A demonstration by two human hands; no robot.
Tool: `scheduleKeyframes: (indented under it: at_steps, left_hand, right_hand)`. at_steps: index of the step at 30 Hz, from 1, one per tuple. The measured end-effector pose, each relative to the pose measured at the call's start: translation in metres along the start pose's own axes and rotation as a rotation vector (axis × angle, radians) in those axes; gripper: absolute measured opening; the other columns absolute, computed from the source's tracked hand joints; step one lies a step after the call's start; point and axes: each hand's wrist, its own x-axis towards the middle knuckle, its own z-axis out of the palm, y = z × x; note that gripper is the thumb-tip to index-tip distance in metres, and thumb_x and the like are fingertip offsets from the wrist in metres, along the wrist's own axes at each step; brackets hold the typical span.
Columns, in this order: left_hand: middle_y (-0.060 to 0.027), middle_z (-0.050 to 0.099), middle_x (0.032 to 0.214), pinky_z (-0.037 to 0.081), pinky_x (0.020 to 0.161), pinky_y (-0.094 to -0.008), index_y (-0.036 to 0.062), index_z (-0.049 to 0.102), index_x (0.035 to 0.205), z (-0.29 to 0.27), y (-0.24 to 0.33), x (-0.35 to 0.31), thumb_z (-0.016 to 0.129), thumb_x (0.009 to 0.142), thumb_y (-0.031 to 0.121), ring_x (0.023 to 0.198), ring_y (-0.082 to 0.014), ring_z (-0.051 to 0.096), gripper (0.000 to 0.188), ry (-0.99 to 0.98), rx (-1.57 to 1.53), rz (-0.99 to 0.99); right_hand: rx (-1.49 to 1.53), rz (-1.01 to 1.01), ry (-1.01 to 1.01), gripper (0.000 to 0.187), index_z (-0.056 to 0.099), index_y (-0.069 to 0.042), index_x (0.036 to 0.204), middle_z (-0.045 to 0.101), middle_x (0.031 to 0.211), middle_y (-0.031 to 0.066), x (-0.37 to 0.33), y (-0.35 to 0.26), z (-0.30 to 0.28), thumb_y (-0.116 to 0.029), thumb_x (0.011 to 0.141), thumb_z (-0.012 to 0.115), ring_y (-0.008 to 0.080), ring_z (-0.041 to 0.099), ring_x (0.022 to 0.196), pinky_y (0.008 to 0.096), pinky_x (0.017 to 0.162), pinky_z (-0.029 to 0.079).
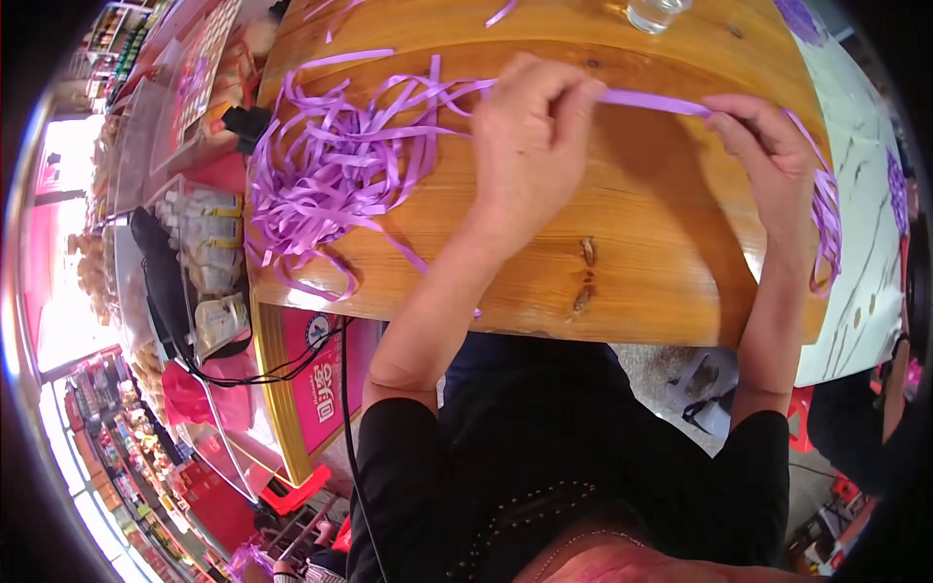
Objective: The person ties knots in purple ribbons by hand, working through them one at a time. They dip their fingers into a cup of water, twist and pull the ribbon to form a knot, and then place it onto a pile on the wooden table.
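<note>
A purple ribbon (651, 99) runs taut between my two hands above the wooden table (641, 291). My left hand (536, 136) pinches one end of this stretch between thumb and fingers. At the other end, my right hand (768, 151) grips the ribbon with thumb and forefinger. More purple ribbon strands (826, 228) hang in a bundle beside my right wrist, over the table's right edge; what holds them there is hidden. Left of my left hand lies a loose, tangled heap of purple ribbon (335, 160), with one strand reaching toward that hand.
A clear glass (658, 12) stands at the table's far side. To the right is a white marble-patterned table (865, 282) with purple pieces on it. Clear plastic containers (209, 243) and black cables (292, 364) crowd the left side. A red stool (800, 418) shows at lower right.
</note>
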Motion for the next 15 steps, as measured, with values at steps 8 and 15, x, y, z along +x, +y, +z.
scheduleKeyframes:
  at_steps: [8, 15]
  left_hand:
    - [-0.0151, 0.057, 0.100, 0.047, 0.071, -0.0369, 0.0032, 0.057, 0.107, 0.015, -0.002, -0.006, 0.064, 0.078, 0.004, 0.084, -0.0292, 0.057, 0.030, 0.144, 0.638, 0.306]
    - [-0.0089, 0.060, 0.086, 0.046, 0.067, -0.0286, -0.0013, 0.058, 0.101, 0.032, 0.007, -0.029, 0.060, 0.083, 0.004, 0.076, -0.0167, 0.056, 0.019, -0.289, -0.607, -0.445]
  right_hand:
    - [-0.433, -0.265, -0.103, 0.019, 0.064, -0.002, 0.099, 0.063, 0.090, 0.0056, 0.004, 0.003, 0.026, 0.003, 0.081, 0.060, 0.0151, 0.060, 0.081, 0.0225, 0.071, 0.046]
    - [-0.715, -0.511, 0.073, 0.018, 0.063, -0.003, 0.094, 0.063, 0.083, 0.0099, -0.003, -0.001, 0.044, 0.001, 0.076, 0.064, 0.0237, 0.062, 0.074, 0.0283, 0.063, 0.049]
